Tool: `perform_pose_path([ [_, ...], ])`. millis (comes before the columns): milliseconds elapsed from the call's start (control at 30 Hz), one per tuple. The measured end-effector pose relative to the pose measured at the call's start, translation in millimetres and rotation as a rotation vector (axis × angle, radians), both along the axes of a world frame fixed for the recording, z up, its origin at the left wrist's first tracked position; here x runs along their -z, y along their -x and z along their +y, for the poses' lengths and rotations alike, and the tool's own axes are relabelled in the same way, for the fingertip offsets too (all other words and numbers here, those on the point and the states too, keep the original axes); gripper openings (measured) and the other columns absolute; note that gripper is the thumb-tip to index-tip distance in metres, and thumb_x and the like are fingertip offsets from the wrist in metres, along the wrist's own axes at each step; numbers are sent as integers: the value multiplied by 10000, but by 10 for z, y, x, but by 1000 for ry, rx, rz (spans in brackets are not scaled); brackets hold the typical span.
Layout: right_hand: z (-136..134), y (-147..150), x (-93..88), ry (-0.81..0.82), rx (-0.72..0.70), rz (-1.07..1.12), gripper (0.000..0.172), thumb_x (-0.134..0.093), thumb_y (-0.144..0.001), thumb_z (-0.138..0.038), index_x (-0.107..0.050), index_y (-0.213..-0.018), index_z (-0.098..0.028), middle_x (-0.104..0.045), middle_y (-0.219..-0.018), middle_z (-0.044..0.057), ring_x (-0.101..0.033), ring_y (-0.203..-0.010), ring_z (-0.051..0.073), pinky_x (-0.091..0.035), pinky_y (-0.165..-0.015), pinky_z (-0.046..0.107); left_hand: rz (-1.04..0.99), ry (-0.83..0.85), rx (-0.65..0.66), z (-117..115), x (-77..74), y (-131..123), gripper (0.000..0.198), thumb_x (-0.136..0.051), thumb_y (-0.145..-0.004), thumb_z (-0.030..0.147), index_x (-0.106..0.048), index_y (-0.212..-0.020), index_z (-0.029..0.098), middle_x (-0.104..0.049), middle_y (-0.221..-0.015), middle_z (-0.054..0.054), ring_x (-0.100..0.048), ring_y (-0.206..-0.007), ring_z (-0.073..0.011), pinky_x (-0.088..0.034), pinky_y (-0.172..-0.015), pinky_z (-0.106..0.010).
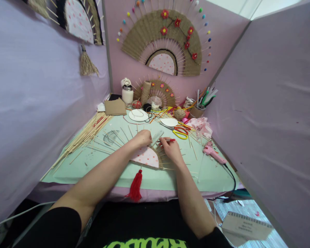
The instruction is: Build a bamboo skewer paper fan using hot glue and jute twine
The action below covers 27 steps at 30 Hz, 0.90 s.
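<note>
A half-made stick fan (147, 156) with a pink dotted centre lies on the green mat (100, 165) before me; a red tassel (136, 186) hangs from it over the table edge. My left hand (142, 137) presses down on a clear ruler (157, 137) laid over the fan's sticks, fingers curled. My right hand (170, 146) pinches a red pen (168, 140) with its tip at the ruler's edge.
A bundle of bamboo sticks (85, 136) lies at the left, a clear protractor (111, 137) beside it. Orange and yellow scissors (180, 131), white card discs (138, 114), a pink glue gun (214, 154) with cord, twine, a cup of tools (197, 110). Partition walls enclose three sides.
</note>
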State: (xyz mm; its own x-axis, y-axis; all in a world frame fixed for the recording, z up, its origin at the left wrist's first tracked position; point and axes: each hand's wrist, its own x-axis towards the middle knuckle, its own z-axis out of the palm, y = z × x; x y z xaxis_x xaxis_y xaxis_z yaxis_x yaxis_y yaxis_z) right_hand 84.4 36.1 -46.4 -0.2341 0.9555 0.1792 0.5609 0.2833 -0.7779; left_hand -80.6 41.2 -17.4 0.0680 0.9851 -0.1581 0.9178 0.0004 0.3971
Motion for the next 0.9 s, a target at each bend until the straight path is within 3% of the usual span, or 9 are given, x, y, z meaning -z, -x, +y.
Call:
perform_pose_path([
  [900,5,-13,36,-15,-11,-13,375,-430,-878,-421,-692,-768,-175,-713,-712,35,-604,-608,150,-411,-586,235,-2,8,-2,-14,-21,-1,198,-616,-723,190,-745,-865,142,-728,-835,-95,-661,-821,-192,-458,-730,-227],
])
